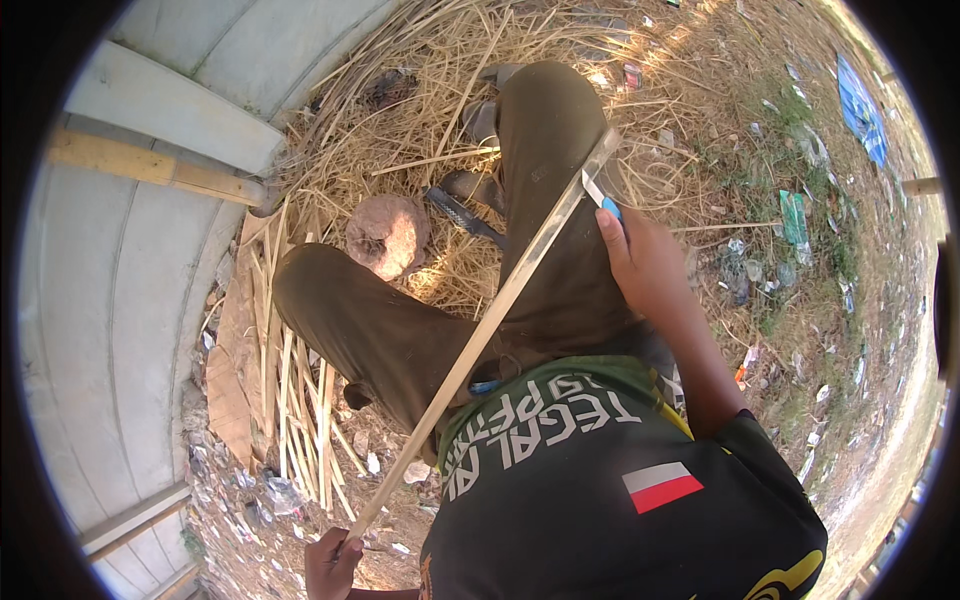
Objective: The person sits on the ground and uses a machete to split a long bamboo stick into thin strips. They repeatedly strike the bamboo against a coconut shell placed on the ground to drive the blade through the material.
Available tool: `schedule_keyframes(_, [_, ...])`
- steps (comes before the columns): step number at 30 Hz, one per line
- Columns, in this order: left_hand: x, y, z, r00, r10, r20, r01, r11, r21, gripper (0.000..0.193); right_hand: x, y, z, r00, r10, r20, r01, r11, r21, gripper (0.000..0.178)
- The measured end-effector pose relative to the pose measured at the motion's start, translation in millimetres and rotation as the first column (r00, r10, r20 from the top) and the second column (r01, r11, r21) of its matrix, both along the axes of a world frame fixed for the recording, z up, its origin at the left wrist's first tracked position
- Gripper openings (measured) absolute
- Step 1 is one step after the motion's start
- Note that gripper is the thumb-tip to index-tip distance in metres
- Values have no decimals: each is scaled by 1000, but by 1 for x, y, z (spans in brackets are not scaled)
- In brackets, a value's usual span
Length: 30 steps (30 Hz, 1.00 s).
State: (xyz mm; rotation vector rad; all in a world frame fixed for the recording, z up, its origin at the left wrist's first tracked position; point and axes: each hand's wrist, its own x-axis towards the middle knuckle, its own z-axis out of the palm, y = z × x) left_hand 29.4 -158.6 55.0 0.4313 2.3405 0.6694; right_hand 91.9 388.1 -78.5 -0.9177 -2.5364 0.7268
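A long, flat, pale strip of bamboo or wood (487, 325) runs slantwise across my lap and over my right thigh. My left hand (333, 563), at the lower left, is closed around its near end. In my right hand (645, 258) is a small knife (593, 190) with a blue handle, the fingers wrapped round it. The blade lies against the strip close to its far end, above my right knee. Part of the handle is hidden by the fingers.
Several split strips (302, 410) lie on the ground left of my leg, beside brown cardboard (230, 370). A reddish round stone-like block (388, 236) sits between my knees. Shavings (440, 90) cover the ground ahead. A pale panel wall (120, 290) stands at left; litter is scattered right.
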Motion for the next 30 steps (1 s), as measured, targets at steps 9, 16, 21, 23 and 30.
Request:
schedule_keyframes(9, [-46,105,-17,983,99,157,-95,995,-31,22,-25,-8,14,984,175,37,-174,985,-16,48])
schedule_keyframes(16, [-30,101,-26,986,154,63,-154,988,-14,20,-38,-19,9,986,153,61,-152,988,-27,48])
schedule_keyframes(21, [-16,105,-8,989,145,-3,-145,988,-50,20,-38,-22,11,990,99,103,-98,995,-16,48])
schedule_keyframes(23, [-9,103,1,987,162,3,-161,983,-83,23,-36,-23,9,991,89,95,-91,996,15,48])
schedule_keyframes(30, [5,67,22,997,-28,-74,-3,917,-398,24,-21,-19,4,995,41,94,-41,999,2,47])
